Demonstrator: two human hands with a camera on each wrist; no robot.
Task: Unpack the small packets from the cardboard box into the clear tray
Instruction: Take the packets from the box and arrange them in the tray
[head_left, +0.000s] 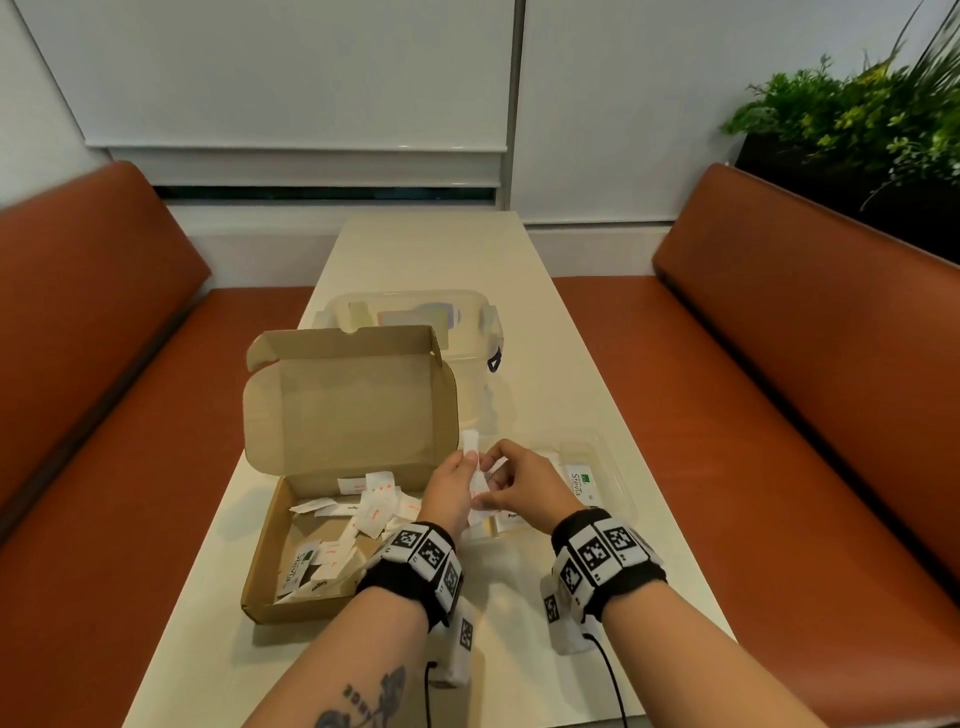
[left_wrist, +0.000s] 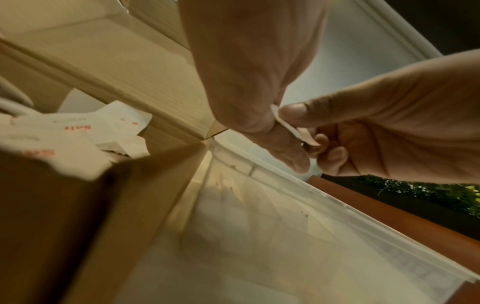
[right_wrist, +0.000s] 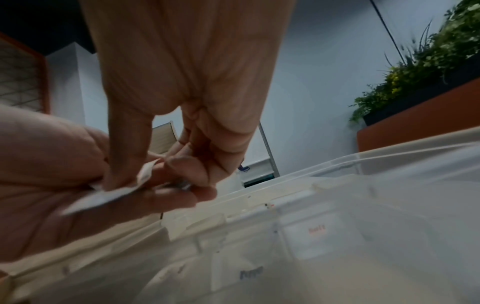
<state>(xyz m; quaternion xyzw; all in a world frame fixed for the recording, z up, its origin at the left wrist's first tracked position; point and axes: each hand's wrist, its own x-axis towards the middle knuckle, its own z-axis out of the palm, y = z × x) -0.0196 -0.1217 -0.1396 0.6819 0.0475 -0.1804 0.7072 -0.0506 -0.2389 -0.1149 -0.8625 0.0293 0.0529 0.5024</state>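
Observation:
The open cardboard box (head_left: 262, 566) lies left of centre with its lid standing up. Several white packets (head_left: 374, 512) are loose inside it. Right of the box sits the clear tray (head_left: 615, 460) with Stevia, salt (right_wrist: 317, 229) and pepper packets in it. Both hands meet above the gap between box and tray. My left hand (head_left: 467, 462) and right hand (head_left: 493, 488) together pinch a small bunch of white packets (head_left: 474, 470). The wrist views show the packet edges (left_wrist: 287, 128) (right_wrist: 145, 174) squeezed between thumbs and fingers of both hands.
A clear lidded storage container (head_left: 415, 317) stands behind the box lid. The narrow cream table (head_left: 545, 364) runs between two orange benches (head_left: 779, 364). A planter with green plants (head_left: 857, 119) stands behind the right bench.

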